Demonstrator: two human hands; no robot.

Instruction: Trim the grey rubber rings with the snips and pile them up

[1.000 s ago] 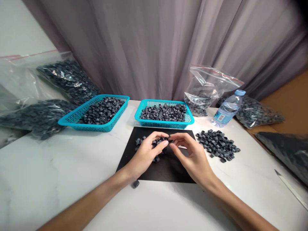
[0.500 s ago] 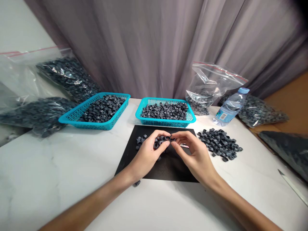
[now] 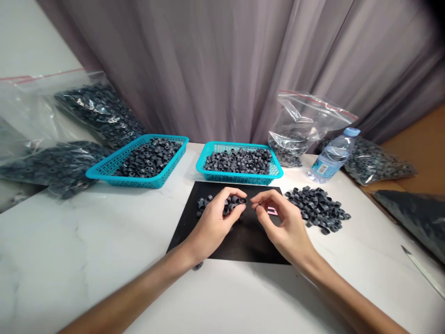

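Note:
My left hand [image 3: 215, 225] hovers over a black mat [image 3: 243, 241] and pinches a small dark grey ring [image 3: 242, 201] between thumb and forefinger. A cluster of the same rings [image 3: 208, 202] lies on the mat under and behind that hand. A little to the right, my right hand [image 3: 283, 225] has its fingers curled in a pinch. What it holds is too small to make out. A small pinkish flat piece [image 3: 272, 211] lies on the mat by its fingers.
Two teal baskets [image 3: 104, 174] [image 3: 205, 172] of grey rings stand behind the mat. A loose heap of rings [image 3: 318, 208] lies to the right, by a water bottle [image 3: 330, 157]. Clear bags of rings [image 3: 86, 111] [image 3: 302, 125] line both sides. A blade [image 3: 422, 271] lies far right.
My two hands, which were touching over one ring, have drawn slightly apart. The ring stays with the left hand.

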